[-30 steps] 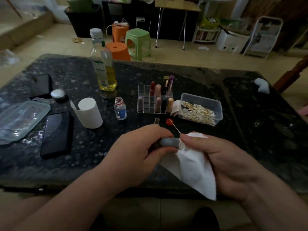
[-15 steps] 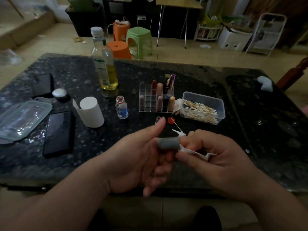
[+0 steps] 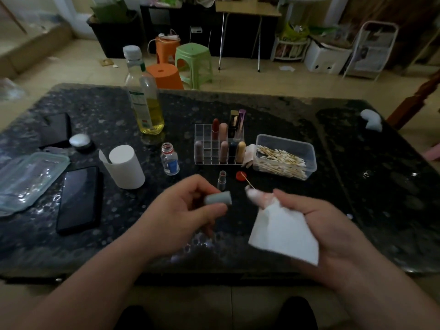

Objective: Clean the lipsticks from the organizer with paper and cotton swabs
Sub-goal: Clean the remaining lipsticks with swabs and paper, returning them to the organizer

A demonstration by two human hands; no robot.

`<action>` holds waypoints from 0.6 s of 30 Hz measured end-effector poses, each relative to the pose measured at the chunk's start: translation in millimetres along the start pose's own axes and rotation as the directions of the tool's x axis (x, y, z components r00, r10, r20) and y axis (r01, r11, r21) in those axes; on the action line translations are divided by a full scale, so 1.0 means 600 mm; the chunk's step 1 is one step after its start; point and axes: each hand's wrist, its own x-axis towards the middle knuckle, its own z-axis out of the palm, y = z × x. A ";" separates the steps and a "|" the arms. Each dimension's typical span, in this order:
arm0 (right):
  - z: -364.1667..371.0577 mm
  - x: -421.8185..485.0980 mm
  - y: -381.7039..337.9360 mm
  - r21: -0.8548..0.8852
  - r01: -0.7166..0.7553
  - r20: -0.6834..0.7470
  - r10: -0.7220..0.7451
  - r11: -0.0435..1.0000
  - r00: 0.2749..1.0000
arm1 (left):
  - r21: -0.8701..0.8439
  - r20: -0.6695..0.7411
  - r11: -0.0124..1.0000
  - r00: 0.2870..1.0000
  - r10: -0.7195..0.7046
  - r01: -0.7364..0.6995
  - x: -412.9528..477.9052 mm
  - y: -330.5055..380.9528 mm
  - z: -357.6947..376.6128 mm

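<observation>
Left hand (image 3: 181, 210) curled round grey cap (image 3: 218, 198); right hand (image 3: 316, 217) round white paper (image 3: 283, 232); uncapped lipstick (image 3: 222, 179), red lid (image 3: 241, 175) before organizer (image 3: 202, 144)

Bench (image 3: 357, 144): dark speckled stone.
Just beyond left hand (image 3: 188, 210): uncapped lipstick tube (image 3: 222, 179), small vial (image 3: 169, 159).
Farther beyond: clear organizer (image 3: 207, 151), oil bottle (image 3: 145, 98).
Left of left hand: paper roll (image 3: 126, 167), dark phone (image 3: 79, 198), clear plastic lid (image 3: 26, 177).
Beyond right hand (image 3: 316, 220): red cap (image 3: 240, 176), swab tub (image 3: 285, 156).
Far right: white lump (image 3: 370, 120).
</observation>
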 end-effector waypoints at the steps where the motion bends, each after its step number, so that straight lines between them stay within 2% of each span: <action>1: -0.007 0.004 -0.007 0.076 0.035 -0.021 -0.033 0.996 0.999 | -0.137 -0.028 0.991 1.000 -0.007 0.004 0.002 -0.003 -0.005; 3: -0.014 0.009 -0.017 0.241 0.090 -0.039 -0.083 0.966 0.996 | -0.350 -0.034 0.937 0.999 -0.017 0.004 0.005 -0.010 -0.014; 4: -0.014 0.009 -0.020 0.303 0.096 -0.021 -0.094 0.948 0.995 | -0.399 -0.018 0.917 1.000 -0.017 0.008 0.007 -0.015 -0.016; 7: -0.016 0.013 -0.020 0.328 0.081 0.048 -0.102 0.941 0.994 | -0.460 0.030 0.887 0.999 -0.024 0.035 0.019 -0.030 -0.015; 10: -0.014 0.018 -0.018 0.320 0.064 0.045 -0.083 0.945 0.996 | -0.466 0.032 0.882 0.997 -0.068 0.075 0.034 -0.036 -0.012; 11: -0.015 0.021 -0.017 0.314 0.065 0.034 -0.080 0.947 0.996 | -0.405 0.030 0.909 0.995 -0.094 0.098 0.040 -0.037 -0.014; 12: -0.011 0.024 -0.017 0.275 0.066 0.031 -0.077 0.959 0.997 | -0.258 0.014 0.958 0.992 -0.123 0.122 0.047 -0.038 -0.018; 13: -0.013 0.033 -0.015 0.198 0.072 0.015 -0.076 0.978 0.997 | -0.024 -0.021 0.990 0.990 -0.140 0.140 0.057 -0.043 -0.026; 14: -0.018 0.044 -0.013 0.082 0.081 -0.019 -0.080 0.993 0.997 | 0.224 -0.056 0.961 0.987 -0.151 0.160 0.067 -0.051 -0.037; 15: -0.028 0.056 -0.011 -0.058 0.100 -0.072 -0.104 0.993 0.992 | 0.411 -0.098 0.891 0.981 -0.165 0.191 0.077 -0.061 -0.047; 16: -0.033 0.065 -0.010 -0.197 0.109 -0.126 -0.135 0.974 0.983 | 0.504 -0.148 0.832 0.972 -0.181 0.232 0.085 -0.071 -0.056; 18: -0.036 0.082 -0.013 -0.458 0.112 -0.195 -0.222 0.882 0.955 | 0.533 -0.246 0.790 0.949 -0.199 0.304 0.100 -0.092 -0.068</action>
